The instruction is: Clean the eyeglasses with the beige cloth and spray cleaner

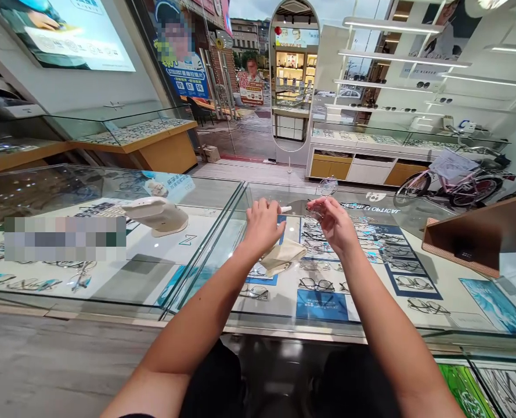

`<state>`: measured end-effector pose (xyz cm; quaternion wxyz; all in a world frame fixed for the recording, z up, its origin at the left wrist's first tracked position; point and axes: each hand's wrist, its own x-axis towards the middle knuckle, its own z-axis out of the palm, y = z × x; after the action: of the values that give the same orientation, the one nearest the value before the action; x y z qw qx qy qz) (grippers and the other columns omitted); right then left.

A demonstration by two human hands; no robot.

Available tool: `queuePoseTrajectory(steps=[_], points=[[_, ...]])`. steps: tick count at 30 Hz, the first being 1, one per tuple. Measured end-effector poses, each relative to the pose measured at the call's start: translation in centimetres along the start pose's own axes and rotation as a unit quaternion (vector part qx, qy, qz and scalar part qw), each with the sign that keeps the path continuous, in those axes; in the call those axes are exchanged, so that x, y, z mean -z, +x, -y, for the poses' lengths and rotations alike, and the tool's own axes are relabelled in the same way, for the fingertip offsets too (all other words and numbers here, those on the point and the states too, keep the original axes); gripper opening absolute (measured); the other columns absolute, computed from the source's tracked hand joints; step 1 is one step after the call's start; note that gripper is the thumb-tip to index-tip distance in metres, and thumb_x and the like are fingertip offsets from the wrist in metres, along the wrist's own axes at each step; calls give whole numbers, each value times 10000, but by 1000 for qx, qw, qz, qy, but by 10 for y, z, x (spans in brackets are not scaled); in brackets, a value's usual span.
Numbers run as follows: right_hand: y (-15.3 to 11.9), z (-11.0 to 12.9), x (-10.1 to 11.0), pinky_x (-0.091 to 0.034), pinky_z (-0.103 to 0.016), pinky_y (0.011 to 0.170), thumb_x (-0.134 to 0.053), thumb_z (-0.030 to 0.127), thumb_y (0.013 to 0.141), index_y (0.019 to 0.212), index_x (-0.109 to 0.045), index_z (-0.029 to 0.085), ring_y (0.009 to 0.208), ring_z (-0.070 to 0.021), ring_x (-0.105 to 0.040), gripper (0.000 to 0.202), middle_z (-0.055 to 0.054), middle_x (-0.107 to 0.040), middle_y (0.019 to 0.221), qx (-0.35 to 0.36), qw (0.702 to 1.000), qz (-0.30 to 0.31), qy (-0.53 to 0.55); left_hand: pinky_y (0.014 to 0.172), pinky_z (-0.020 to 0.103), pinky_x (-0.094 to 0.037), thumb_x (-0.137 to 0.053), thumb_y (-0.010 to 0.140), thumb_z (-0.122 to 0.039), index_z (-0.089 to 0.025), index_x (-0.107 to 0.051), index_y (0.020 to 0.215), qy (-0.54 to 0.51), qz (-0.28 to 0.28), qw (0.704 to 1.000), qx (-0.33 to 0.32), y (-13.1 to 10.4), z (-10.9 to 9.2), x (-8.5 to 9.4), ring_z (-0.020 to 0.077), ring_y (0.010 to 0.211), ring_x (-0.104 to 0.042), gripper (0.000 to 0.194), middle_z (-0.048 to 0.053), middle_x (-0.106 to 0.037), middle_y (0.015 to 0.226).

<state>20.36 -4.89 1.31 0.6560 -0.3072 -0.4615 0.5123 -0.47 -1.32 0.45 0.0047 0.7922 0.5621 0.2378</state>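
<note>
My right hand (336, 223) pinches a pair of thin-framed eyeglasses (328, 186) above the glass counter, with one clear lens standing up past the fingertips. Left of it, my left hand (263, 223) is closed around a small object with a slim white end (286, 209); the fingers cover the rest, so its kind does not show. A beige cloth (282, 256) lies crumpled on the glass just below my left hand. Under the glass, several rows of eyeglasses (316, 284) rest on white and blue display boards.
A white curved stand-like device (157, 215) sits on the left counter. At the right is a brown wooden-looking panel (475, 238). An oval mirror (293, 75) stands across the floor, and a pink bicycle (462, 177) is parked before the far display cabinets.
</note>
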Motion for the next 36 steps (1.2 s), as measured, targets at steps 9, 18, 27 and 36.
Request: queuePoseTrajectory(steps=[9,18,27,36], points=[[0,-1,0,-550,-250,846,-841,478,825,906,-787,276,991,-162,-720,224,-15,-820,1002,-23,999,3,46,1176,540,-345,-556,1024,-314,-304,-544,1564,-25,90,994,-59,33,52,-60,378,1506,-402,540,83,-464,1692],[0,-3,2,-526,-250,808,-813,454,858,914,-788,274,968,-160,-700,190,-16,-815,1014,-27,999,5,41,972,447,-471,-594,964,-184,-203,-665,1375,-65,36,997,-10,40,57,-69,358,1184,-616,418,141,-758,1244],[0,-4,2,-529,-251,810,-811,462,864,927,-792,278,982,-163,-703,196,-20,-812,1015,-26,999,6,39,935,426,-528,-586,948,-149,-177,-495,1391,-139,-41,984,102,41,72,-48,338,1186,-668,453,187,-666,1327],[-1,-3,2,-530,-247,822,-827,462,849,915,-793,277,995,-157,-704,200,-16,-809,1012,-29,999,8,40,766,430,-508,-570,903,-195,-171,-410,1342,-127,-16,977,173,40,69,-43,364,980,-686,468,177,-647,1108]])
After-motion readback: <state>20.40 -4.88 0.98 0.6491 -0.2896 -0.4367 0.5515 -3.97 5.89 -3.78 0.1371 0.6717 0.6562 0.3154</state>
